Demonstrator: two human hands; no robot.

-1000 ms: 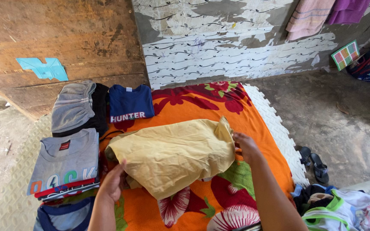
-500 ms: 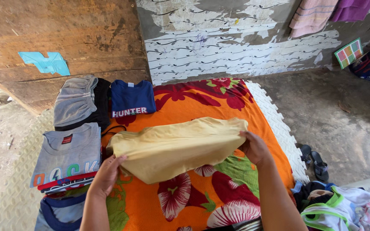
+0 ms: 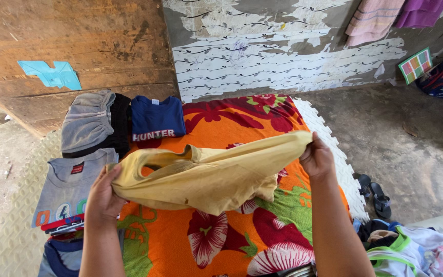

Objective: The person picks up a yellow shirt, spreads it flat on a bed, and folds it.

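Head view: the pale yellow cotton T-shirt [image 3: 208,174], half a second ago sagging low over the orange floral blanket [image 3: 221,241], is now lifted clear and stretched. Left hand [image 3: 103,195] and right hand [image 3: 316,158] each pinch an end, folding underway.

One yellow shirt [image 3: 208,174], two hands, four folded garments, two sandals [image 3: 375,194], one orange floral sheet [image 3: 221,246]

an orange floral blanket [image 3: 221,128] covers the mat. folded along its left edge lie a grey shirt [image 3: 67,187], a grey garment [image 3: 85,120] and a navy shirt [image 3: 156,119]. dark sandals [image 3: 375,192] sit on the concrete floor [image 3: 401,138], clothes [image 3: 416,251] heaped nearby.
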